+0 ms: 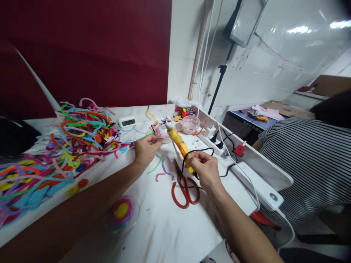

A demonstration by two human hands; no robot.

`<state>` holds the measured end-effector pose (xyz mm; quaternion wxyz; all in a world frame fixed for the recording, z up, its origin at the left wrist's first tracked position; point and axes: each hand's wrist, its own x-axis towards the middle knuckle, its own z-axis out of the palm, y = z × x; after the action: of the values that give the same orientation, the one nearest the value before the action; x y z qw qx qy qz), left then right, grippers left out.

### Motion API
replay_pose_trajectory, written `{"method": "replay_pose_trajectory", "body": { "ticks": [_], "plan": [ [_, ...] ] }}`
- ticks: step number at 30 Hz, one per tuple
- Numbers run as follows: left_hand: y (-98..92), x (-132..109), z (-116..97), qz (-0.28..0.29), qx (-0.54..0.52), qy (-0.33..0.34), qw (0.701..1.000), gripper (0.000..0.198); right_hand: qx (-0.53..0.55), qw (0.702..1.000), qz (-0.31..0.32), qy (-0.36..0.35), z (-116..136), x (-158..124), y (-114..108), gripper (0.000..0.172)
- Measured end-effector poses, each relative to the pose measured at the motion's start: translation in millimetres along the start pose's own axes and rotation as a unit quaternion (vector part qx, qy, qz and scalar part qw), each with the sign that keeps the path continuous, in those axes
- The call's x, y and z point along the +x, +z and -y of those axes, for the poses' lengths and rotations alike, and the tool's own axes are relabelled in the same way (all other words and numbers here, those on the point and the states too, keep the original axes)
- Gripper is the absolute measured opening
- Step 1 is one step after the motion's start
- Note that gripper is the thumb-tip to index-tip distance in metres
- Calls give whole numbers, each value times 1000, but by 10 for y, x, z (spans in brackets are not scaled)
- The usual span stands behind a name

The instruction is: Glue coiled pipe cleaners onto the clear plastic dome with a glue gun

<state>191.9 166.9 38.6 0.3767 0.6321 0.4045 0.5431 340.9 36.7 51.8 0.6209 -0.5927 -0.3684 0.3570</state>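
My right hand (205, 167) is closed round the rear of a yellow glue gun (178, 141), whose black cord loops over my fingers. The gun's tip points up-left at a small clear dome piece (165, 134). My left hand (146, 148) pinches that clear piece at its left edge. Red-handled scissors (185, 191) lie on the white table (164, 226) just under my right hand. A few loose pipe cleaner bits (161, 168) lie between my hands.
A big heap of coloured pipe cleaners (68, 142) covers the table's left. A clear disc with a coiled spiral (122, 212) lies near me. A small digital clock (127, 121), a clear bowl (190, 124) and a power strip (216, 144) sit behind. A person in a striped shirt (309, 160) is on the right.
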Motion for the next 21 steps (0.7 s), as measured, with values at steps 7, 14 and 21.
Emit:
{"method": "replay_pose_trajectory", "body": {
  "ticks": [7, 14, 21],
  "plan": [
    [-21, -15, -260, 91, -61, -26, 994, 15, 11, 1000, -6, 11, 14, 45, -30, 24],
    [25, -127, -273, 119, -113, -86, 983, 19, 11, 1000, -15, 6, 6, 43, 2, 24],
    [146, -7, -201, 137, -119, -142, 973, 24, 8, 1000, -15, -13, 45, -2, 19, 21]
  ]
}}
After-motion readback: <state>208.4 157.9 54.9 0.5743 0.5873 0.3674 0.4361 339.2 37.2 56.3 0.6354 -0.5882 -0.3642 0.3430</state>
